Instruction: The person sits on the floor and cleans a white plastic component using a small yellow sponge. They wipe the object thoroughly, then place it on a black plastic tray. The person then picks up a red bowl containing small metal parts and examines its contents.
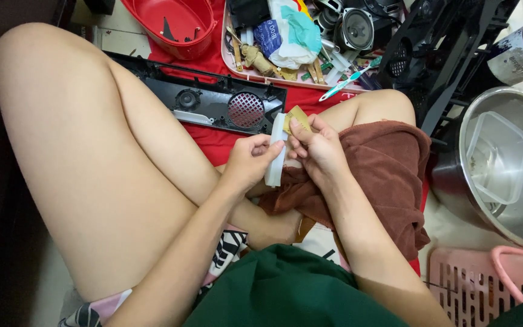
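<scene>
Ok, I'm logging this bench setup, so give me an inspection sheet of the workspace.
Surface: red cloth on the floor.
Job's things: white plastic strip in left hand; tan sandpaper piece pressed on it by right hand; brown towel on lap.
Clutter: black speaker panel, pink tray of parts, red tub, toothbrush.
Fingers: both hands shut on their things.
Cables: nothing seen.
Surroundings: steel pot holding a clear container, pink basket.

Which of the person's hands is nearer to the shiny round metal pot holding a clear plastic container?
Right. The right hand lies between the left hand and the shiny round metal pot at the picture's right edge; neither touches it.
</scene>
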